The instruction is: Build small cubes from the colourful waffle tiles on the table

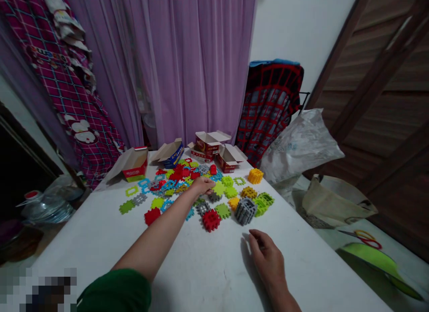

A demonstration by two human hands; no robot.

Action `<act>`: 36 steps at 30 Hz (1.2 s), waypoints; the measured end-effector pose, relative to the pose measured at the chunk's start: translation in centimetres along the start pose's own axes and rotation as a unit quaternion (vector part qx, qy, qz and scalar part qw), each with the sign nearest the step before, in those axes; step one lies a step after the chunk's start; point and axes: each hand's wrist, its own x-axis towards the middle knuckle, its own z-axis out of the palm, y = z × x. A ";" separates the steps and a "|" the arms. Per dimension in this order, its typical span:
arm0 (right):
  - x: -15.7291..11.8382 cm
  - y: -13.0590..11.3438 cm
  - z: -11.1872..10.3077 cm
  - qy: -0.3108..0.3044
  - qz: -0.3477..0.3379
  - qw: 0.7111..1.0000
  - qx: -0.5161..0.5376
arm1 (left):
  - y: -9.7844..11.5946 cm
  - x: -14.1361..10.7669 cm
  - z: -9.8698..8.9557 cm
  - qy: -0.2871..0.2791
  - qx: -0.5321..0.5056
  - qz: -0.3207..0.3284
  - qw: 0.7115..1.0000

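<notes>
My left hand (202, 185) reaches across the table, thumb and fingers pinched at the edge of a yellow-green interlocking tile (219, 188). Below that tile is a dark grey tile (214, 197). My right hand (268, 257) rests near the front of the table, loosely curled, with a gap between thumb and forefinger and nothing visible in it. Just beyond it stands a grey stack of tiles (246, 211). Around it are a green stack (263, 204), a red stack (211, 220), a mustard stack (249, 192) and a yellow stack (255, 175).
A heap of mixed loose tiles (179, 173) spreads over the white table (208, 267). Along the back stand open cardboard boxes, including a blue box (173, 158) and a red-green box (135, 166). Scissors (363, 238) lie off to the right.
</notes>
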 end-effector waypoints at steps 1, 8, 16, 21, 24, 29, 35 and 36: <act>0.2 0.6 -0.3 0.014 0.034 0.999 0.012 | 0.4 0.9 0.7 -0.003 0.017 -0.004 1.000; 0.6 0.9 -0.2 0.047 0.104 0.992 0.054 | 1.1 5.7 3.6 -0.030 0.143 -0.035 0.989; 0.4 0.7 -0.2 0.041 0.081 0.996 0.025 | 0.6 8.0 4.5 -0.058 0.238 -0.020 0.969; 0.6 0.5 -0.4 0.029 0.063 0.997 0.015 | 0.0 9.0 5.3 -0.064 0.281 -0.011 0.958; 0.6 0.4 -0.4 0.032 0.058 0.998 0.010 | -0.2 9.3 5.3 -0.071 0.303 -0.005 0.950; 0.6 0.3 -0.4 0.033 0.060 0.998 -0.001 | -0.3 9.0 5.1 -0.080 0.345 0.013 0.935; 0.6 0.7 -0.4 0.026 0.053 0.998 -0.004 | 0.4 7.6 5.1 -0.089 0.413 0.048 0.905; 0.6 0.7 -0.4 0.024 0.052 0.998 -0.003 | 0.6 7.2 5.2 -0.089 0.422 0.057 0.901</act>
